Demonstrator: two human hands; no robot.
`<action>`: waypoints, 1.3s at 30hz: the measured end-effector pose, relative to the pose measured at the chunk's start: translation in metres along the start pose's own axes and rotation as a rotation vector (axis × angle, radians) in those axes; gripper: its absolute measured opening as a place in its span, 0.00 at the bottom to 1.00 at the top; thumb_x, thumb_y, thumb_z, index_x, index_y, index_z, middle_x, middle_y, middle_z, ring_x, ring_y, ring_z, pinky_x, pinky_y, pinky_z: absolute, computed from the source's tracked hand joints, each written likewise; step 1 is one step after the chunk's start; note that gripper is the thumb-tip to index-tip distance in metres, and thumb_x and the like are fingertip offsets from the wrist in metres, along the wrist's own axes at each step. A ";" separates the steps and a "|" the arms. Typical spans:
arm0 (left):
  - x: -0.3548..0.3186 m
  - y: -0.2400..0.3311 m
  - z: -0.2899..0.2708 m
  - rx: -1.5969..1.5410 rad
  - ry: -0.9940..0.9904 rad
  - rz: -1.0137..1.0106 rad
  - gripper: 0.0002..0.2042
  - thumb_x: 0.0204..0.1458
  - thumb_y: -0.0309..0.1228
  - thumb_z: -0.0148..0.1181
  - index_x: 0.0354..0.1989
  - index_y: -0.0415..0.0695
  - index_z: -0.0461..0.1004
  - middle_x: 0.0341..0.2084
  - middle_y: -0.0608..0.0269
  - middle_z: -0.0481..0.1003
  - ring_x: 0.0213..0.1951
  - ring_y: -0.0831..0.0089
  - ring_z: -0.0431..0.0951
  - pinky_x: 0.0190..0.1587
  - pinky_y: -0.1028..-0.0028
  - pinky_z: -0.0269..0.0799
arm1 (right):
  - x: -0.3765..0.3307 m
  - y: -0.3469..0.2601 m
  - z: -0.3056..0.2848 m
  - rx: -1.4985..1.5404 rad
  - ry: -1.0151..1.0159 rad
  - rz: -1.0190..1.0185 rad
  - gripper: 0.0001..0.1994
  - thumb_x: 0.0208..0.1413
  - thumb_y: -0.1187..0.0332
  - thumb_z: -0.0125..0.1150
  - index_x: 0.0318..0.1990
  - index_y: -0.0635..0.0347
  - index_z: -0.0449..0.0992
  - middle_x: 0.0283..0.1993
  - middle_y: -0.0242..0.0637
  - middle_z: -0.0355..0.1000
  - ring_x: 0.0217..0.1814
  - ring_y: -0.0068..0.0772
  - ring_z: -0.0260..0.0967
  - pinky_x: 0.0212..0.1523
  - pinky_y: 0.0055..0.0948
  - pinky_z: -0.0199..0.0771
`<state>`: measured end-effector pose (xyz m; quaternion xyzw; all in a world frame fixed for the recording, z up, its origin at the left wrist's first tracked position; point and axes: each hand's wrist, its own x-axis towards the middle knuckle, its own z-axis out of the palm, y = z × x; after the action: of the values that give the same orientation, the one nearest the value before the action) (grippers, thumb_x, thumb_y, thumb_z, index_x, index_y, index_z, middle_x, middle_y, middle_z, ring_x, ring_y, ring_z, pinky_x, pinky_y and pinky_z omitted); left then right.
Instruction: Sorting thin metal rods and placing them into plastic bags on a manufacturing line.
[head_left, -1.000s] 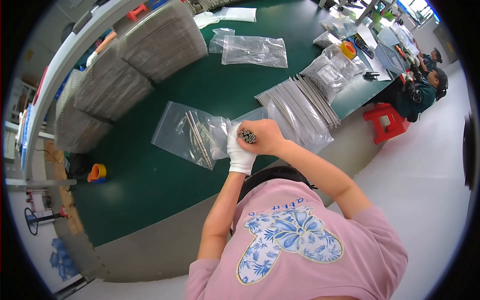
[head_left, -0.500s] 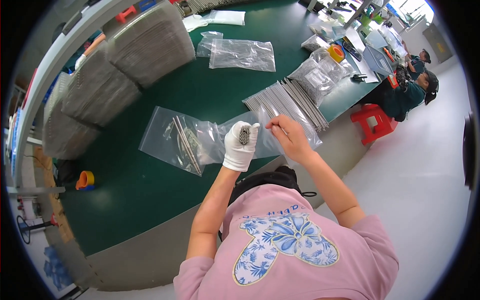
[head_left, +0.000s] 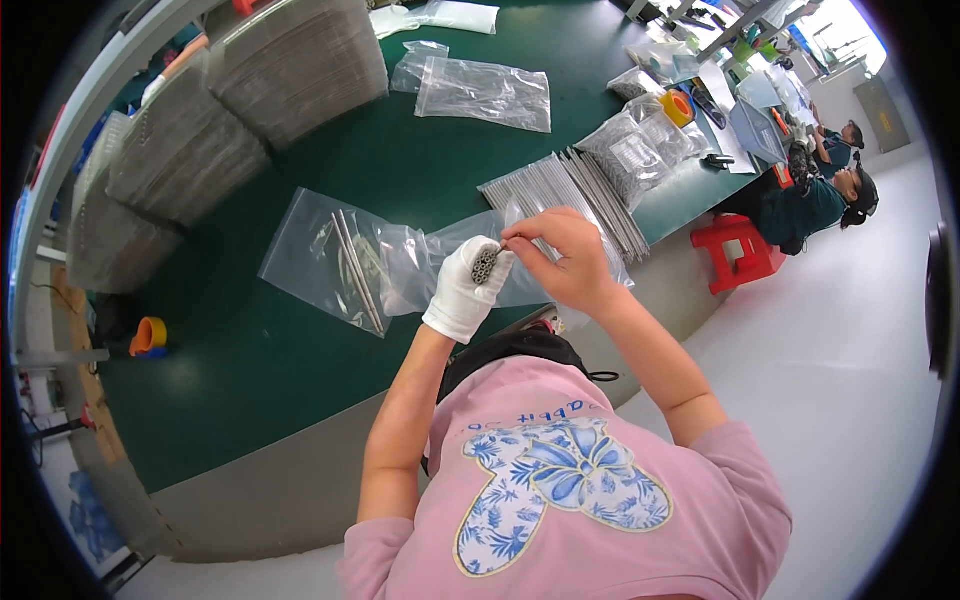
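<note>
My left hand (head_left: 458, 298), in a white glove, is closed around a bundle of thin metal tubes (head_left: 484, 266), their open ends facing up. My bare right hand (head_left: 570, 262) pinches thumb and forefinger together at the bundle's right edge. Something small and dark shows at those fingertips, too small to make out. Beneath both hands lies clear plastic bagging (head_left: 405, 262). Farther left, a clear plastic bag (head_left: 298, 250) has a few long thin metal rods (head_left: 356, 265) on or in it. Just beyond my right hand is a row of metal tubes (head_left: 560, 190), partly covered by plastic.
Grey wrapped stacks (head_left: 300, 75) stand at the green table's (head_left: 230, 400) far left. Empty clear bags (head_left: 485, 92) lie at the back. Filled bags (head_left: 630, 150) and tape (head_left: 678, 108) sit at the right. An orange tape roll (head_left: 150, 336) is left. A red stool (head_left: 738, 255) and people are right.
My right hand has moved left and up to the bundle, and its fingertips now pinch at the edge. My left hand has tilted the bundle slightly. The whole view has shifted a little.
</note>
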<state>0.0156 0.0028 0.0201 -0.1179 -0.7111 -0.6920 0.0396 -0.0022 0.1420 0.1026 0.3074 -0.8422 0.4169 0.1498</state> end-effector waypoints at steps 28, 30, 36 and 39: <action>0.006 -0.003 0.002 0.142 -0.025 0.076 0.06 0.42 0.26 0.58 0.27 0.41 0.67 0.21 0.56 0.69 0.23 0.58 0.69 0.26 0.70 0.65 | 0.005 0.004 -0.002 -0.117 -0.018 -0.207 0.02 0.37 0.77 0.58 0.22 0.61 0.72 0.17 0.34 0.68 0.18 0.33 0.65 0.34 0.30 0.68; 0.006 -0.003 0.003 0.121 -0.025 0.088 0.06 0.42 0.25 0.58 0.27 0.41 0.67 0.21 0.56 0.68 0.23 0.58 0.69 0.26 0.70 0.65 | 0.005 0.005 -0.001 -0.115 -0.021 -0.202 0.03 0.37 0.76 0.59 0.22 0.60 0.71 0.17 0.34 0.68 0.19 0.34 0.66 0.34 0.31 0.68; 0.007 -0.003 0.002 0.143 -0.021 0.146 0.06 0.42 0.26 0.57 0.28 0.42 0.67 0.21 0.55 0.69 0.24 0.57 0.69 0.26 0.69 0.66 | 0.009 0.001 -0.004 -0.165 -0.047 -0.236 0.04 0.36 0.75 0.60 0.20 0.59 0.71 0.17 0.33 0.68 0.19 0.33 0.65 0.31 0.29 0.68; 0.007 -0.002 0.003 0.123 -0.023 0.120 0.06 0.42 0.26 0.57 0.28 0.42 0.67 0.21 0.55 0.69 0.24 0.56 0.69 0.27 0.69 0.66 | 0.010 0.001 -0.004 -0.174 -0.019 -0.295 0.03 0.33 0.77 0.59 0.19 0.60 0.71 0.16 0.34 0.67 0.17 0.33 0.63 0.30 0.28 0.67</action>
<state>0.0092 0.0064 0.0197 -0.1656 -0.7441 -0.6422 0.0803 -0.0104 0.1414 0.1099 0.4173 -0.8222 0.3130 0.2277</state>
